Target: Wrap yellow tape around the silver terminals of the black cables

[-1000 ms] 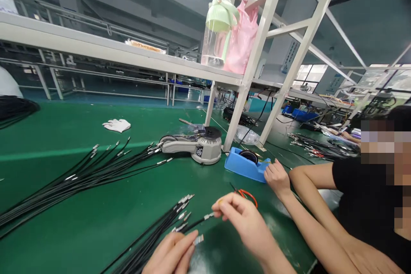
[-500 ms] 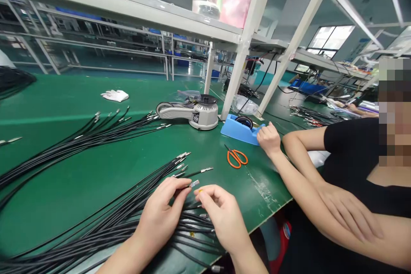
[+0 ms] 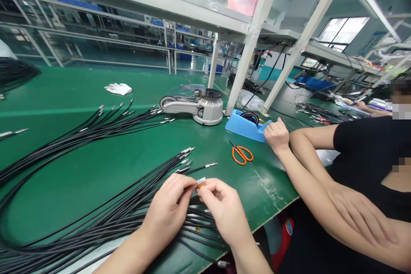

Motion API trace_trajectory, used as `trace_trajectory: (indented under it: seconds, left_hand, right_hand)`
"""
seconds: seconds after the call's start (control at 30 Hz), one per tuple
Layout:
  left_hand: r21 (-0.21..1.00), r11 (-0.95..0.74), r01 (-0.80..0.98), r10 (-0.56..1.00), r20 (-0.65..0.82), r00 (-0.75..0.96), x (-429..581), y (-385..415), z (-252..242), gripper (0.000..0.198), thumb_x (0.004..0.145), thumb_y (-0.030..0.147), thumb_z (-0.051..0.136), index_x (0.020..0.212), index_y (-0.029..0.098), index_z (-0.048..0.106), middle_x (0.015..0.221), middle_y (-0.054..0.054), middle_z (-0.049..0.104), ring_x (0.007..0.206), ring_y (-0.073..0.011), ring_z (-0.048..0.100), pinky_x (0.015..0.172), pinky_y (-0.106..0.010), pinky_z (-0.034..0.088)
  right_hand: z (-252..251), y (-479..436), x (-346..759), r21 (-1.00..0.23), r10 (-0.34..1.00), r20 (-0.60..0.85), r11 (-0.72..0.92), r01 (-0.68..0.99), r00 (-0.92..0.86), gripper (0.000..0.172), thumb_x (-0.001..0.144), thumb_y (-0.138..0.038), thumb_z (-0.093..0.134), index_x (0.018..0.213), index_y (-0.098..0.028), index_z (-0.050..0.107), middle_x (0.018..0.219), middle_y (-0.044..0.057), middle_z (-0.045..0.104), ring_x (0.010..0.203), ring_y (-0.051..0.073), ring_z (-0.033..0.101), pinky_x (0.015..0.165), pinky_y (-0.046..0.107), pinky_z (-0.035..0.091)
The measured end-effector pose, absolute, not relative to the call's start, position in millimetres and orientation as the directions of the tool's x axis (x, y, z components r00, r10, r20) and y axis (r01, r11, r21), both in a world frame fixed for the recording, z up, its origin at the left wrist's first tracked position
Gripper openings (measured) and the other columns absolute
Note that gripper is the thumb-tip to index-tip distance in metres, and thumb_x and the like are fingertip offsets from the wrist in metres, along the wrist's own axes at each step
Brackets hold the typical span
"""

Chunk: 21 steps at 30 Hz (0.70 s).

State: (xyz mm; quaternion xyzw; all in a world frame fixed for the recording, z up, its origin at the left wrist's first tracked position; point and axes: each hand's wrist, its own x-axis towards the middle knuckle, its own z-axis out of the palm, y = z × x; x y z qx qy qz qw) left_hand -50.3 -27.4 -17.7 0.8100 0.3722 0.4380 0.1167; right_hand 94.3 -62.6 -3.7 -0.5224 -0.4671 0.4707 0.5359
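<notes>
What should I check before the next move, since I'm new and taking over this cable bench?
Grip: ok. The left hand and right hand meet on a cable tip.
Tip: cannot tell. An orange bit shows on it, but it is too small to identify.
Cables: not ok. The black cables cross and overlap under the hands.
Scissors: ok. The orange scissors lie apart from the cables.
Co-worker: ok. Their hand rests by the blue tape holder, apart from the person's hands.
Tape machine: cannot tell. Whether the grey machine is loaded does not show.
</notes>
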Motion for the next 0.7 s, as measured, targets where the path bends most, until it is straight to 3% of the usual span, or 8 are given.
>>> trace_trajectory:
  seconds: [0.7]
  left_hand:
    - [0.395, -0.803, 0.446, 0.570, 0.728, 0.382, -52, -28, -13, 0.026, 0.088, 0.003, 0.043, 0.093, 0.019, 0.062, 0.082, -0.003, 0.065, 0.076, -0.0112, 0.059, 0.067, -0.022, 0.051]
  right_hand:
    - [10, -58, 89, -1.000, 0.991, -0.023, -0.021, -0.016, 0.134, 0.021, 0.073, -0.029, 0.061, 0.056, -0.018, 0.054, 0.078, 0.005, 0.064, 0.076, 0.019, 0.059, 0.071, 0.029, 0.046]
